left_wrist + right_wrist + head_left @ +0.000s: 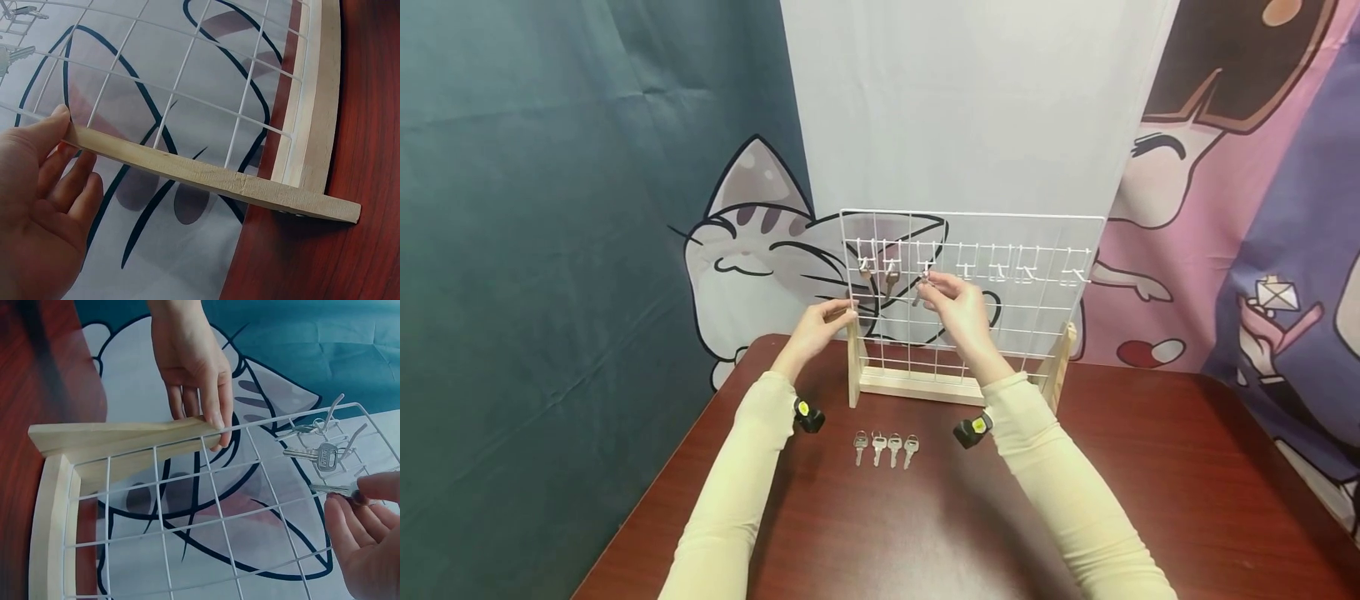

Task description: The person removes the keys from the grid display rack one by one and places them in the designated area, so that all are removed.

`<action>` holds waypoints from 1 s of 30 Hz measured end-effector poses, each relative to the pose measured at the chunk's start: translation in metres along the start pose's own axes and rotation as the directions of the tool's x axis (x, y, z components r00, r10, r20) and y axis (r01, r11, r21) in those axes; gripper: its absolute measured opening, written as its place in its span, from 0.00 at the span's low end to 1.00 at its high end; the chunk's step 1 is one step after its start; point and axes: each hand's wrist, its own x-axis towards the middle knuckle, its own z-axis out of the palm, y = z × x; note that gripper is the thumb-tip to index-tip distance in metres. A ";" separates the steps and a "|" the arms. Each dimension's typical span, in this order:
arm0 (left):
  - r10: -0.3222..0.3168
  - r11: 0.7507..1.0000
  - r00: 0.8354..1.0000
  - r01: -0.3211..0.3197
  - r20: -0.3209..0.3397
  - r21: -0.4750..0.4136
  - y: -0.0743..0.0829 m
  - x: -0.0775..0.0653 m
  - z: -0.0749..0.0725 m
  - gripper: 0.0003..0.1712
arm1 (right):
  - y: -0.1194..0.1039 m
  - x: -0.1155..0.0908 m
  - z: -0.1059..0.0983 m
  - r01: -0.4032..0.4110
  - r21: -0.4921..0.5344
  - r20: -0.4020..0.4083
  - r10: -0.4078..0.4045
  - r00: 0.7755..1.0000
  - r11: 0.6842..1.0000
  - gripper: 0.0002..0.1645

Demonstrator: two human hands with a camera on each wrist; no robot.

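Observation:
A white wire grid rack (992, 312) with wooden side posts stands on the table, with white hooks along its upper part. My left hand (822, 327) pinches the top of the left wooden post (169, 167) between thumb and fingers. My right hand (958, 312) pinches a silver key (334, 489) by its head at the third hook from the left. Whether its ring is over the hook cannot be made out. Two keys hang on the hooks to the left, one of them a silver key (326, 456) with a ring.
Several silver keys (878, 448) with rings lie in a row on the red-brown table (880, 533) in front of the rack. Several hooks (1026, 272) to the right carry no keys. A printed curtain (752, 250) hangs close behind the rack.

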 end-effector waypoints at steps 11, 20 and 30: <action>-0.022 1.000 1.000 0.022 0.001 0.010 -0.001 -0.002 0.003 0.24 | 0.001 -0.008 -0.005 0.016 0.040 -0.020 -0.015 1.000 0.999 0.23; -0.016 1.000 1.000 0.016 -0.007 0.022 -0.002 -0.003 0.004 0.25 | -0.003 -0.015 -0.010 0.028 0.082 0.003 -0.029 1.000 0.996 0.22; -0.019 1.000 1.000 0.019 -0.005 0.012 -0.002 -0.002 0.004 0.27 | -0.005 -0.022 -0.017 -0.011 -0.021 0.054 0.013 0.998 1.000 0.25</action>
